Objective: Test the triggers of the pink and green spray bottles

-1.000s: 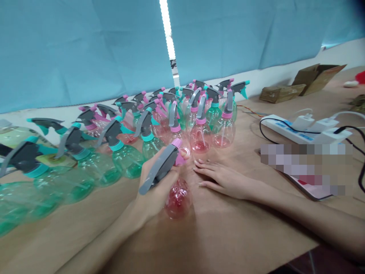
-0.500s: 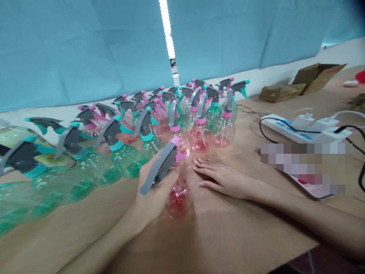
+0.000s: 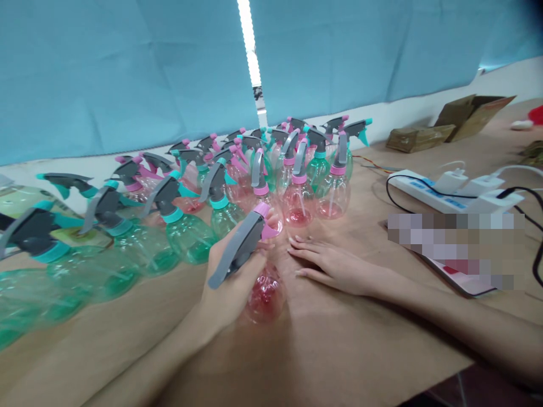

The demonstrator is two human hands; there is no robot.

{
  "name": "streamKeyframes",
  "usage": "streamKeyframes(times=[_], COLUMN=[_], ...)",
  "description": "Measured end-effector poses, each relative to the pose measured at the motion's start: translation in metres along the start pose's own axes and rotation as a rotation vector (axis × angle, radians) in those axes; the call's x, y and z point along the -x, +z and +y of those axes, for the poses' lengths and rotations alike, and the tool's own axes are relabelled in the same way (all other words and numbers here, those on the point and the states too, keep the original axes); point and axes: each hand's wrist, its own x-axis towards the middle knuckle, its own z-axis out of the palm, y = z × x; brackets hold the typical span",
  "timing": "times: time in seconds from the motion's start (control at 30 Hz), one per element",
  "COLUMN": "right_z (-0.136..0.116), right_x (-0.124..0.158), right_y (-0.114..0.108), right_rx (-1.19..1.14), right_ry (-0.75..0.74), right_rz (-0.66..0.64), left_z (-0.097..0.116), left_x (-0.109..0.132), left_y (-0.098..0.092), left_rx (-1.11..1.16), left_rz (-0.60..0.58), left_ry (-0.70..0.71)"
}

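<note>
My left hand (image 3: 229, 288) is wrapped round the neck of a pink spray bottle (image 3: 267, 294) with a grey and pink trigger head. The bottle's clear pink body shows below my fingers; its collar is hidden by the hand. Flat on the table to its right lies my right hand (image 3: 331, 265), fingers stretched out and holding nothing. Just beyond my hands stand a pink spray bottle (image 3: 299, 203) and another pink spray bottle (image 3: 334, 195). Green spray bottles, among them a green spray bottle (image 3: 190, 237), line up on the left.
Several more pink and green spray bottles crowd the table (image 3: 360, 345) towards the blue-covered wall (image 3: 127, 73). At right are a white power strip (image 3: 428, 189) with plugs and cables, and a flat device (image 3: 462, 277), partly blurred out. Behind them sits an open cardboard box (image 3: 470, 116).
</note>
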Motion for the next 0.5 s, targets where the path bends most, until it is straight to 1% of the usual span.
streamKeyframes(times=[0.1,0.27,0.4,0.5], right_z=[-0.0003,-0.0004,0.0011,0.0022], right_x=[-0.0001,-0.0005,-0.0004,-0.0002], right_y=[-0.0003,-0.0005,0.0005,0.0014], right_rx=[0.005,0.024,0.016,0.007], right_ry=[-0.003,0.006,0.003,0.000], right_rz=[0.001,-0.014,-0.017,-0.016], left_z=[0.0014,0.0029,0.0025,0.0023], left_x=[-0.0003,-0.0027,-0.0045,-0.0040], left_y=[-0.0006,-0.0011,-0.0010,-0.0010], left_rx=[-0.018,0.010,-0.012,-0.050], left_rz=[-0.005,-0.052,-0.035,-0.032], left_ry=[-0.001,0.019,0.058,0.054])
